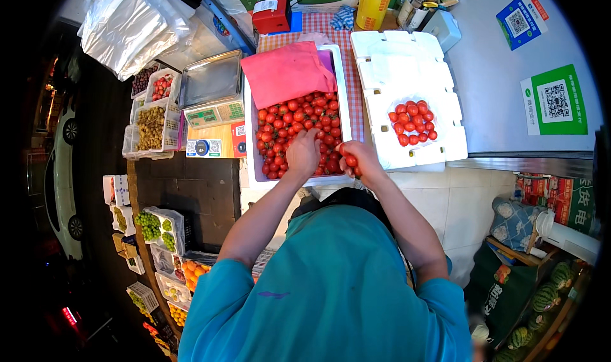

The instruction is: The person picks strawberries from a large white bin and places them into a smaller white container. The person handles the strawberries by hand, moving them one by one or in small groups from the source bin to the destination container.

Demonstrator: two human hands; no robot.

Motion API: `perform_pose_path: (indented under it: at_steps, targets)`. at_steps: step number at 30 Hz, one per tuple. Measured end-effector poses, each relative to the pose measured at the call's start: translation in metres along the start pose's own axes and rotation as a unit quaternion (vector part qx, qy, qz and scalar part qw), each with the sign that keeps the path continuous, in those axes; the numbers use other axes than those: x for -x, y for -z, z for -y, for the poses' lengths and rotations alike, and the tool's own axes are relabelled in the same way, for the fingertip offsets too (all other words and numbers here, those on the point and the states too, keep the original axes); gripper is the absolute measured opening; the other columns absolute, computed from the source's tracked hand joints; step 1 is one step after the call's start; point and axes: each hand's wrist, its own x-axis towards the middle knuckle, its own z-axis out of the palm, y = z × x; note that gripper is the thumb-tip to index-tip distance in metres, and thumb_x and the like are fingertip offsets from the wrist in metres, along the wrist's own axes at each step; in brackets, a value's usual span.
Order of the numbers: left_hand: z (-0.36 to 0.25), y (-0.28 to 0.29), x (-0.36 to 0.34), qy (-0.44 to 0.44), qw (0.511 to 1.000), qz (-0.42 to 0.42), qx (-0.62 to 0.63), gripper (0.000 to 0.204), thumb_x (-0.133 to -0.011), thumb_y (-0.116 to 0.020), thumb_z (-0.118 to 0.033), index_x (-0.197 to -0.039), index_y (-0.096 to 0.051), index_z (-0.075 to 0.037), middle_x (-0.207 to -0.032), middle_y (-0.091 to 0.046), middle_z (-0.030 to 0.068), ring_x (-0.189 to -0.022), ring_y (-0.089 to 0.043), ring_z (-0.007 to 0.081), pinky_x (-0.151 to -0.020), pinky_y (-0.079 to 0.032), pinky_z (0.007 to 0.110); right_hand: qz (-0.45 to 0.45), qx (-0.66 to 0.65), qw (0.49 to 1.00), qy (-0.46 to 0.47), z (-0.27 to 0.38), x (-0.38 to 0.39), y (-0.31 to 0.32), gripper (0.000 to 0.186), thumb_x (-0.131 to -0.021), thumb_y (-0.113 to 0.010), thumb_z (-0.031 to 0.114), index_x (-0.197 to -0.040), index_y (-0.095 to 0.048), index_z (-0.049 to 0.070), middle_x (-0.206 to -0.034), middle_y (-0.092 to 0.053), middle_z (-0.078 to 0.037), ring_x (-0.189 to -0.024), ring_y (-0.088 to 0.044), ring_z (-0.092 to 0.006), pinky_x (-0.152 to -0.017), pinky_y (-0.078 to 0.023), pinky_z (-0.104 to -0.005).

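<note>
My left hand (304, 151) reaches into a white foam box (342, 85) of red cherry tomatoes (285, 117), fingers curled down among them; what they grip is hidden. Just to its right, my right hand (364, 160) is closed on a few cherry tomatoes (351, 161) near the box's right edge. A pink sheet (283, 72) covers the back of the tomatoes. To the right, a small white-lined tray of tomatoes (412, 120) rests on a white foam lid (404, 63).
A scale (210, 85) and fruit baskets (149, 133) stand at left, with more fruit crates (159, 231) lower down. At the back are a red device (270, 18), a blue cloth (342, 20) and a yellow roll (372, 2). A pale counter (490, 88) is at right, watermelons (547, 298) below.
</note>
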Motion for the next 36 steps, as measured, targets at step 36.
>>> perform_pose_path:
  at_steps: [36]
  targets:
    - [0.026,0.018,-0.046,-0.118,0.941,0.269,-0.166,0.020,-0.096,-0.055,-0.019,-0.110,-0.058,-0.005,-0.094,-0.069,0.0147,-0.082,-0.072,0.0294,-0.064,-0.056,0.042,0.126,-0.297,0.941,-0.105,0.059,-0.012,-0.008,0.031,-0.098,-0.055,0.018,-0.122,-0.060,-0.002,-0.101,-0.070,-0.020,-0.052,-0.049,-0.0105,-0.043,-0.038,-0.0219]
